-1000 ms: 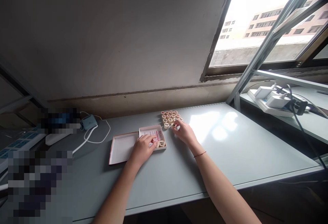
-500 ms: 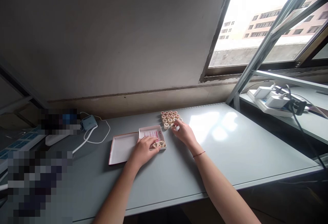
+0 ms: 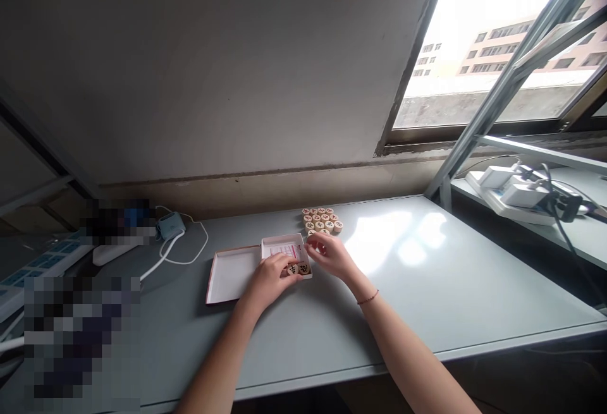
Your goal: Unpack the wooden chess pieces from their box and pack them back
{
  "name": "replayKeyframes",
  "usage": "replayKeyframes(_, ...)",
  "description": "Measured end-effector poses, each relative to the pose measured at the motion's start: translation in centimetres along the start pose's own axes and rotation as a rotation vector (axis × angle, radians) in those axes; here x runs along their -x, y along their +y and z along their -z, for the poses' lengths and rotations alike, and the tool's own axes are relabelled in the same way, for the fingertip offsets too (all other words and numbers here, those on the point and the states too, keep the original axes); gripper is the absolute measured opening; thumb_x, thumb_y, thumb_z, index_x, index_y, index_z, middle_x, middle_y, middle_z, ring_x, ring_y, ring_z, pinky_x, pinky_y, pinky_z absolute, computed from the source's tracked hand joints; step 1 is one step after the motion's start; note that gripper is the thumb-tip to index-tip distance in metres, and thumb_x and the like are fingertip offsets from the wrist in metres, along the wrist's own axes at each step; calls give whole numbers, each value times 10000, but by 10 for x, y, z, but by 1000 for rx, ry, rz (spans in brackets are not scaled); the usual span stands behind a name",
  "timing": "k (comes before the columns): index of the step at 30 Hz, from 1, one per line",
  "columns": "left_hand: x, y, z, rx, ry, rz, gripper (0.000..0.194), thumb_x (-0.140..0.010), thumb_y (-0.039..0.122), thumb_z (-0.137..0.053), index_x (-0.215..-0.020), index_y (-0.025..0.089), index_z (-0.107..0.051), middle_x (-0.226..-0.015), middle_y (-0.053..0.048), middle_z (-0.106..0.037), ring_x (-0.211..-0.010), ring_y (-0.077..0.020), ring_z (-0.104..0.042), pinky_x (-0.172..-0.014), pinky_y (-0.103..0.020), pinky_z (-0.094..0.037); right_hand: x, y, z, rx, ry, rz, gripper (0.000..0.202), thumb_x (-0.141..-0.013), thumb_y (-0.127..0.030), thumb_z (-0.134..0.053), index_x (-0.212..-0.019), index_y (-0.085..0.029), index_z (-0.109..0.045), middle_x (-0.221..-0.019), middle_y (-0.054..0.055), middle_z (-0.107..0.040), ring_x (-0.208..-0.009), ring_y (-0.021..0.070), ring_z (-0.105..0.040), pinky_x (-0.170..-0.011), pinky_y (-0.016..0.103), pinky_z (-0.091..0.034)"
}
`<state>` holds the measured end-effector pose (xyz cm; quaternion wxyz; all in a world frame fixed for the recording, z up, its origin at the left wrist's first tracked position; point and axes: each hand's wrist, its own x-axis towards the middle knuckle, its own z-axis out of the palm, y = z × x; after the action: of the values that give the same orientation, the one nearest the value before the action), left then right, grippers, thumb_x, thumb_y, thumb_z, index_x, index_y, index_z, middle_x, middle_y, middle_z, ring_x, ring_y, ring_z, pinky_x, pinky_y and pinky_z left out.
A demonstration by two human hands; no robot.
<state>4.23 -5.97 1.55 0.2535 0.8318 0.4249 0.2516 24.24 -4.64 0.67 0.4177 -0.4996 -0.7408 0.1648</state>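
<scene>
Grey table (image 3: 408,313): open box (image 3: 283,237) left of centre, its shallow lid (image 3: 233,273) adjoining on the left. Right hand (image 3: 327,255): at the box's far right corner, thumb and forefinger curled toward each other; contact or grip cannot be determined. Left hand (image 3: 271,275): at the near side, thumb and forefinger apart beside two game discs (image 3: 304,269) inside (black Chinese characters; clamping cannot be told). Rows of discs (image 3: 320,218) stand beyond, their characters too small to read. Pink print (image 3: 282,249) inside the box: illegible.
</scene>
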Motion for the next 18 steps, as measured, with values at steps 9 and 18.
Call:
replayKeyframes(9,-2,-2,-5,-216,182,-11,295,-826,185,-626,-1117,231,-609,-1023,-52,-671,-891,-210,-650,-794,-327,-523,5,-24,-9,-20,-171,134,178,-818,-342,-611,-735,-185,-627,-694,11,-561,-655,126,-482,-596,238,-385)
replayKeyframes(18,1,0,-17,-350,319,-99,425,-785,74,-612,-1175,241,-584,-960,-38,-644,-857,-207,-657,-744,-309,-543,5,-32,-14,3,-165,49,136,-747,-291,-664,-690,-183,-603,-678,-2,-571,-616,107,-474,-581,227,-383)
